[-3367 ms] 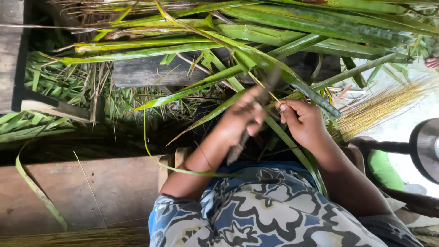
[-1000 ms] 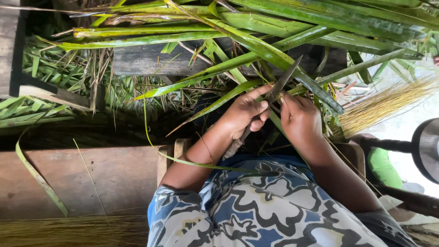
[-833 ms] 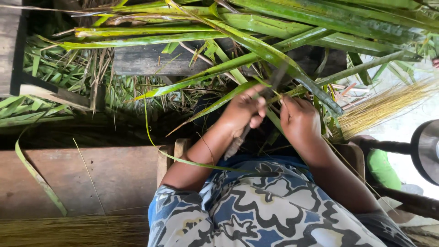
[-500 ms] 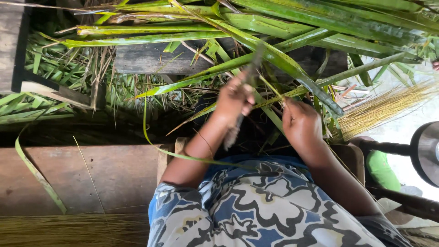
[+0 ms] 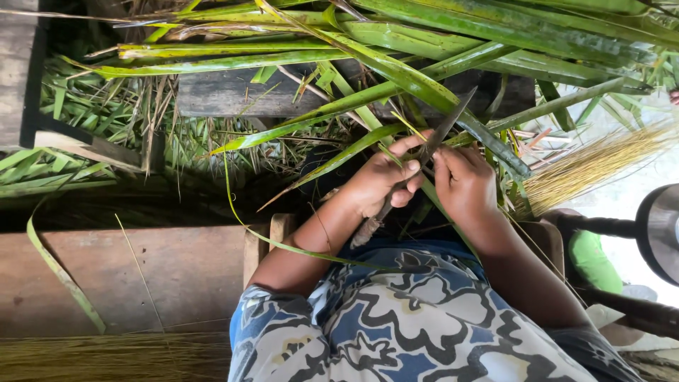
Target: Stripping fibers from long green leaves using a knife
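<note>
We look down on two bare hands working close together over a lap in blue, white and black patterned cloth. Our left hand is closed around a knife: its worn handle sticks out below the palm toward the lap, and its dark narrow blade rises up and to the right, the tip ending among the leaves. Our right hand sits just beside the left, its fingers curled and pinched on a long green palm leaflet right at the blade; the blade lies against that leaflet between the two hands. More green palm leaves cross the top of the view. A bundle of pale yellow leaf ribs fans out to the right, near the right hand. A wooden plank lies lower left.
</note>
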